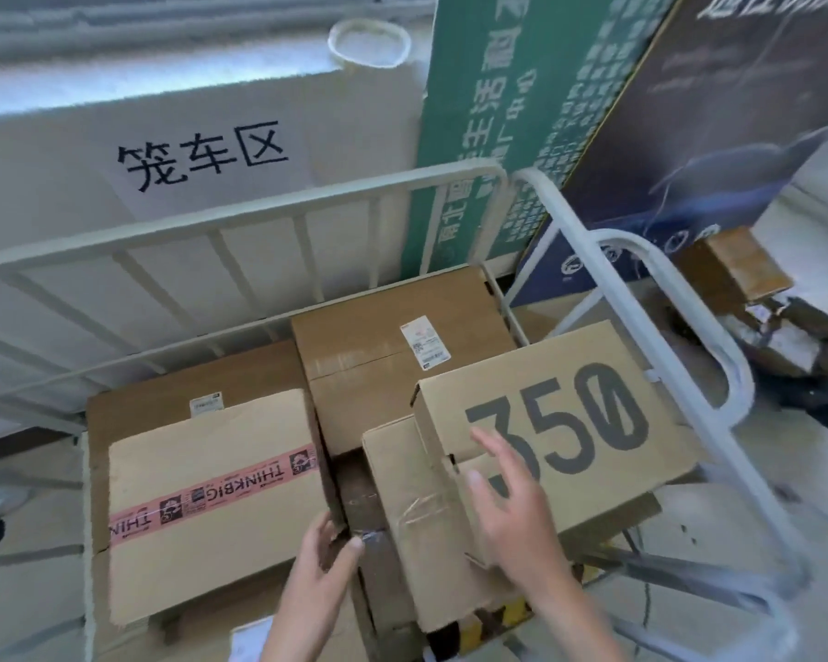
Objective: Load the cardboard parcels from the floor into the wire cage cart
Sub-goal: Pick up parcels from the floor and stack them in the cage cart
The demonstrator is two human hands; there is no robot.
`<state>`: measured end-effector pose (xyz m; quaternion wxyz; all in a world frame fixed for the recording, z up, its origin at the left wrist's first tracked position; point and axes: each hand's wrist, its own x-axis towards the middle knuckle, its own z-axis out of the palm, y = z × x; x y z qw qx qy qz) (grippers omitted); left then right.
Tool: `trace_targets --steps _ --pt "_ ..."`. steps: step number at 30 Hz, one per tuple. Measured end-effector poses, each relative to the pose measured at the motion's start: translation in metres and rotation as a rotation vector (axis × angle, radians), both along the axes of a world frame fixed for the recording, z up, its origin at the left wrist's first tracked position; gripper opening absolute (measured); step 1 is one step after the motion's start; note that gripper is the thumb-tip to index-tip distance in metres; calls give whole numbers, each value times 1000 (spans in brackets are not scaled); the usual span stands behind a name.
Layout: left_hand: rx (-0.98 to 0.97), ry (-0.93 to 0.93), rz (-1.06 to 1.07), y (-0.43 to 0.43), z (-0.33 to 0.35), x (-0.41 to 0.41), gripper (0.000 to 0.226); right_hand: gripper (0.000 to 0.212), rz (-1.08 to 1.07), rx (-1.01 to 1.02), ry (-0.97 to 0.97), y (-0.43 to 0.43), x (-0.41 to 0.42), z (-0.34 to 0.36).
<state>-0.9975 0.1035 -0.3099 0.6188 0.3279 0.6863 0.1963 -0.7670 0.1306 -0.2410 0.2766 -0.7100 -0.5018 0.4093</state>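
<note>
The white wire cage cart [240, 217] holds several cardboard parcels. A pale box with pink THINKBIG tape [211, 508] lies at the left on a larger brown box. A brown box with a white label [393, 355] sits at the back. A box printed 350 [570, 422] rests tilted on top at the right, over a taped box [417, 518]. My left hand [316, 561] pinches a narrow dark brown parcel [364, 499] in the gap between the boxes. Just above the 350 box's near corner hovers my right hand [512, 499], fingers spread, holding nothing.
A wall with a paper sign stands behind the cart. Green and dark printed boards [522, 112] lean at the back right. More brown parcels [737, 269] lie on the floor to the right, past the cart's curved side rail [651, 298].
</note>
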Motion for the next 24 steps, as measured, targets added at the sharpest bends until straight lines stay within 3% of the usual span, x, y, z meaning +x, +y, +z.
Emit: trace_targets --steps 6,10,14,16,21,24 --pt "-35 -95 -42 38 28 118 100 60 -293 -97 -430 30 191 -18" --pt "-65 -129 -4 65 13 150 94 79 -276 -246 -416 46 242 -44" --pt "-47 -178 32 80 1 166 62 92 -180 -369 -557 53 243 -62" --pt "-29 -190 47 80 4 165 51 93 -233 -403 -513 52 234 -52" --pt "13 -196 17 53 35 114 65 83 -281 -215 -445 13 196 -6" --pt "44 -201 74 22 61 61 51 80 -214 -193 -368 3 150 18"
